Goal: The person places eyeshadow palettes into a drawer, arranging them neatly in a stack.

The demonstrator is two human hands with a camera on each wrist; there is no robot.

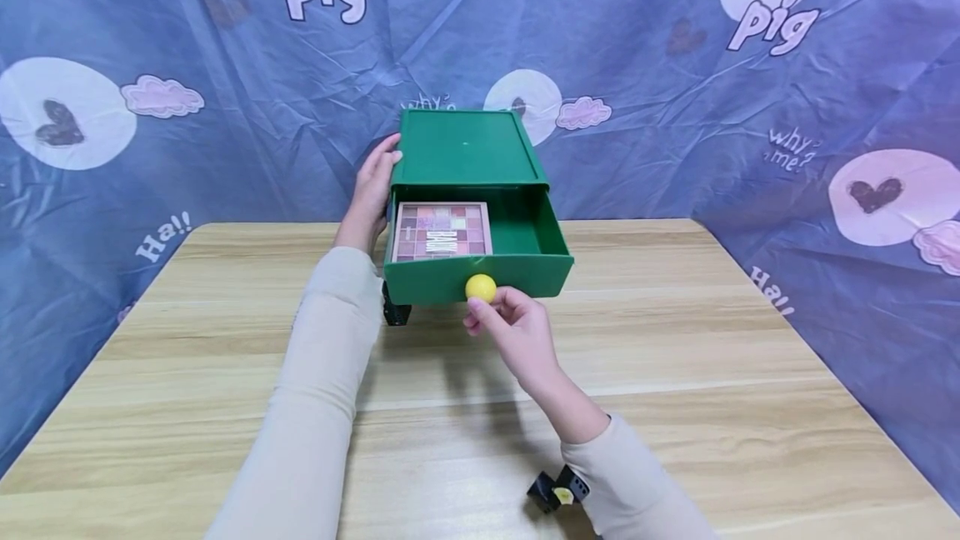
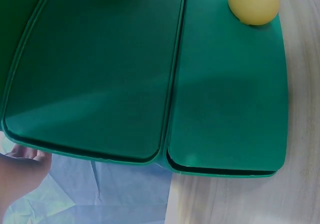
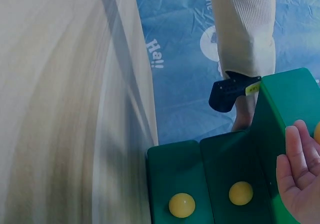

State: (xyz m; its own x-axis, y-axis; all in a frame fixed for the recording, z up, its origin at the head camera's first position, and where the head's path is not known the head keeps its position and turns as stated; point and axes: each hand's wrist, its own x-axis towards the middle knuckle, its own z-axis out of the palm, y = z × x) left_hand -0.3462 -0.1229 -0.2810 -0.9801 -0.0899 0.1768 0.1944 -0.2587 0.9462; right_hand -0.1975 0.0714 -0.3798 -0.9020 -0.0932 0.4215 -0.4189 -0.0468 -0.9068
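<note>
A green drawer cabinet [image 1: 467, 144] stands on the table with its top drawer [image 1: 517, 275] pulled well out. Inside that drawer, on the left, lies a makeup palette [image 1: 442, 232] with many small coloured squares. My right hand [image 1: 519, 332] pinches the round yellow knob [image 1: 481, 287] on the drawer's front between thumb and fingers. Against the cabinet's left side rests my left hand [image 1: 373, 186], its fingers fairly straight along the upper edge. Part of the left hand [image 2: 25, 169] also shows below the cabinet's edge in the left wrist view.
Two lower drawers with yellow knobs [image 3: 182, 205] sit closed under the pulled-out one. The wooden table [image 1: 225, 407] carries the cabinet, and a blue printed cloth [image 1: 637, 40] hangs behind it. Each wrist wears a black camera mount [image 1: 558, 490].
</note>
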